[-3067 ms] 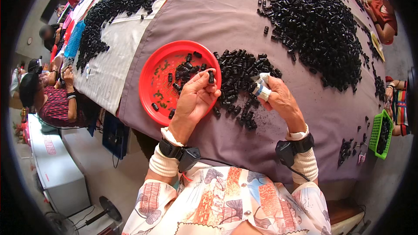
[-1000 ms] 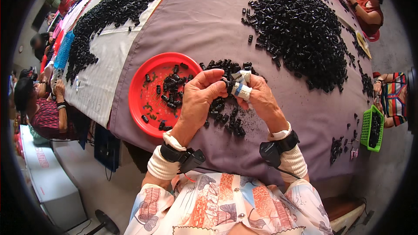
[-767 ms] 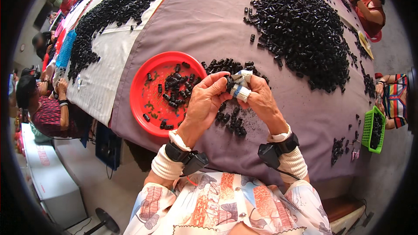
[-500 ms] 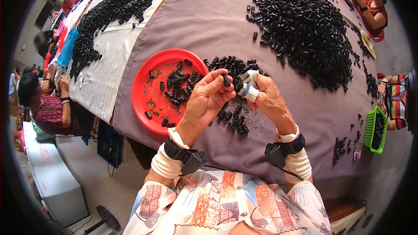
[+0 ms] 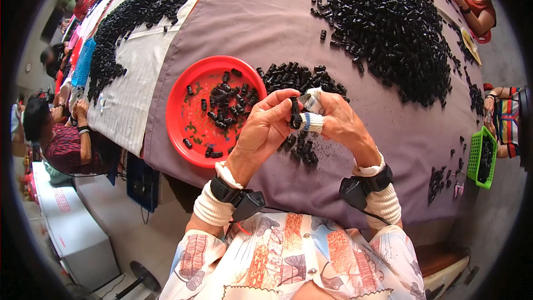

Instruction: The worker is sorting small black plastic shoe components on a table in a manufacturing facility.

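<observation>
My left hand pinches a small black tubular plastic part between thumb and fingertips, tilted nearly upright. Close against it is my right hand, with white cloth sleeves on its thumb and a finger. A thin grey blade-like piece shows between those covered fingertips, beside the part's upper end; most of it is hidden. Behind my hands lies a small heap of similar black parts, with a few more below my fingers. To the left, a round red tray holds several of these parts.
A large pile of black parts covers the far right of the mauve tablecloth. Another pile lies on the pale cloth at far left. A green basket stands at the right edge. Other people sit around the table.
The black part has turned more upright in my left fingers. My right hand has closed in on it, and the grey piece now shows at its upper end.
</observation>
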`<state>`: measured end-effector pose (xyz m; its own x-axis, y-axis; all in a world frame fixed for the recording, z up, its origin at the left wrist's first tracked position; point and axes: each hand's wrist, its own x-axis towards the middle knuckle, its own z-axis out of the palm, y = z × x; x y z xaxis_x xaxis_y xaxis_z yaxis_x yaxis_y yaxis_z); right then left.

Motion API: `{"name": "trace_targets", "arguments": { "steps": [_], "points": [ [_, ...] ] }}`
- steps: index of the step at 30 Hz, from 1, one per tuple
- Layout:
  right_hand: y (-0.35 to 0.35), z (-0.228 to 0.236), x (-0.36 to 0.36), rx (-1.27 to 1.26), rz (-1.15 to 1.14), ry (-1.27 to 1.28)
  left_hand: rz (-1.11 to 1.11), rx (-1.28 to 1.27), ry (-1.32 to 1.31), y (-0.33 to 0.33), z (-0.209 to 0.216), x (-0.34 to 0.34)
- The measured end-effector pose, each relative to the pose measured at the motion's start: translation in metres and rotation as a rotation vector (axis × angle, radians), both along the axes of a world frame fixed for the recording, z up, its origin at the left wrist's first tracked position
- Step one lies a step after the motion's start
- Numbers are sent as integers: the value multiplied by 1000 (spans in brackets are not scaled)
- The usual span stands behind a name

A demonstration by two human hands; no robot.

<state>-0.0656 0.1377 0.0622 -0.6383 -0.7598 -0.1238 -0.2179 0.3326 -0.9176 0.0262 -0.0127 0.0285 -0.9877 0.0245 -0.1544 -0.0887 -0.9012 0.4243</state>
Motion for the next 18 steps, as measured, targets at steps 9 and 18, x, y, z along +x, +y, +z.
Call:
{"name": "trace_targets", "arguments": {
  "steps": [9,18],
  "points": [
    [4,-6,-3,9,45,45,-21,-25,8,1,-6,-1],
    [8,-7,-1,-30,46,-3,-46,9,-11,3,-4,-2]
  ]
}}
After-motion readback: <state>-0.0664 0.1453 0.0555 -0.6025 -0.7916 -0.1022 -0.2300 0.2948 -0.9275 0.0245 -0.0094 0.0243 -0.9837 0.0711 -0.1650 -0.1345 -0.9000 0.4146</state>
